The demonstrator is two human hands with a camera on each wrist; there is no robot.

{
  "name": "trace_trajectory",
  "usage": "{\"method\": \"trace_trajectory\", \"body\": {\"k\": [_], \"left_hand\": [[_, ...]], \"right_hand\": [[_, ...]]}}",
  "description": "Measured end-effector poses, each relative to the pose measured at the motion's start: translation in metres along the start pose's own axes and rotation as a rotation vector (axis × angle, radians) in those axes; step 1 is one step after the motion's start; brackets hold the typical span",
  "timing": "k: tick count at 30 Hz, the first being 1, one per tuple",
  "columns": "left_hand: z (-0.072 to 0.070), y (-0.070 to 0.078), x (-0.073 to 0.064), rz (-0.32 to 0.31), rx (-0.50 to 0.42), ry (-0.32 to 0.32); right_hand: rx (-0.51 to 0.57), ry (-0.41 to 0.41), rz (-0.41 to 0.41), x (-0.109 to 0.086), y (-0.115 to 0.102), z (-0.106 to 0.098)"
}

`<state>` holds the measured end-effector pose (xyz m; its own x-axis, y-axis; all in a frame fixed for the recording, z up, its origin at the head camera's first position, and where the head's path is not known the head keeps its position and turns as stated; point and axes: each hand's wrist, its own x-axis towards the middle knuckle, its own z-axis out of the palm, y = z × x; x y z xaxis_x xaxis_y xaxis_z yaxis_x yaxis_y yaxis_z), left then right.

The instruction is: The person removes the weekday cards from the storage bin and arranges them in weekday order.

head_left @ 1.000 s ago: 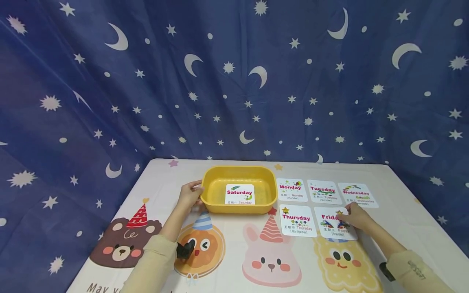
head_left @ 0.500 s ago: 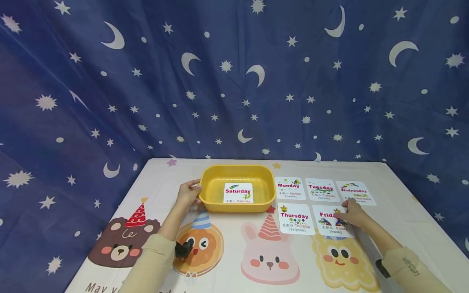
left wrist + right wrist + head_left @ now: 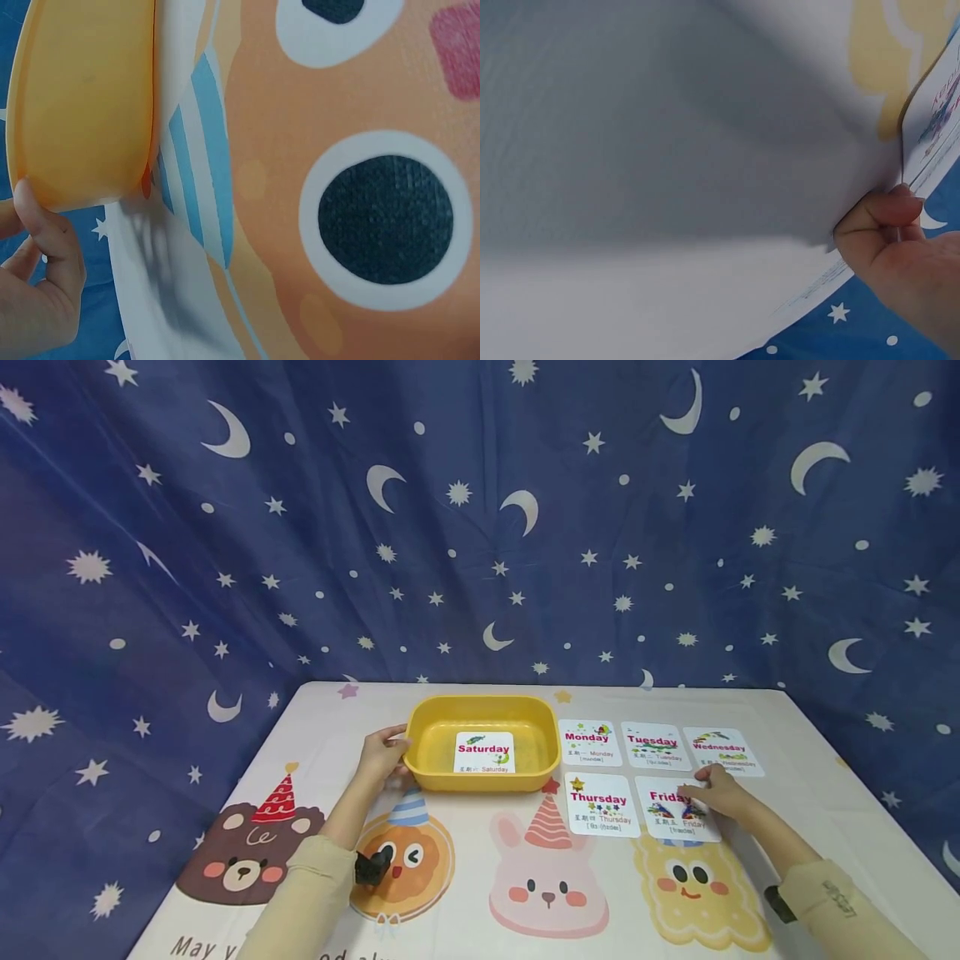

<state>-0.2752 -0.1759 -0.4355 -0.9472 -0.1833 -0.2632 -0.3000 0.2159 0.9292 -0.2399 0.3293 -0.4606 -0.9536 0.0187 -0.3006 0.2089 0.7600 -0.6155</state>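
On my head feed I see the Friday card (image 3: 670, 816), a white, round-cornered square with red lettering, flat beside the Thursday card (image 3: 602, 818); the right hand (image 3: 726, 795), fingers bent, touches its right side, though I can't tell whether it pinches. Left of these, a glossy yellow basin (image 3: 483, 782) holding the Saturday card (image 3: 483, 760) sits on a white, cartoon-printed tabletop (image 3: 468, 893) before a navy star-and-moon curtain (image 3: 480, 443). My left wrist view shows the left hand (image 3: 39, 304) gripping the basin's wall; my right, bent fingertips at a card's edge
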Motion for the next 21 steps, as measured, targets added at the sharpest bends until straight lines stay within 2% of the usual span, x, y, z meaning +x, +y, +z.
{"method": "trace_trajectory", "body": {"k": [7,13,21], "left_hand": [[-0.001,-0.001,0.001,0.01,-0.002,-0.002],[-0.001,-0.003,0.002,0.008,-0.009,-0.003],[-0.001,-0.002,0.002,-0.005,-0.003,0.0]], "right_hand": [[0.032,-0.016,0.0,0.0,0.001,-0.001],[0.06,-0.028,0.037,-0.002,0.004,-0.004],[0.22,-0.085,0.084,-0.004,0.012,-0.024]]}}
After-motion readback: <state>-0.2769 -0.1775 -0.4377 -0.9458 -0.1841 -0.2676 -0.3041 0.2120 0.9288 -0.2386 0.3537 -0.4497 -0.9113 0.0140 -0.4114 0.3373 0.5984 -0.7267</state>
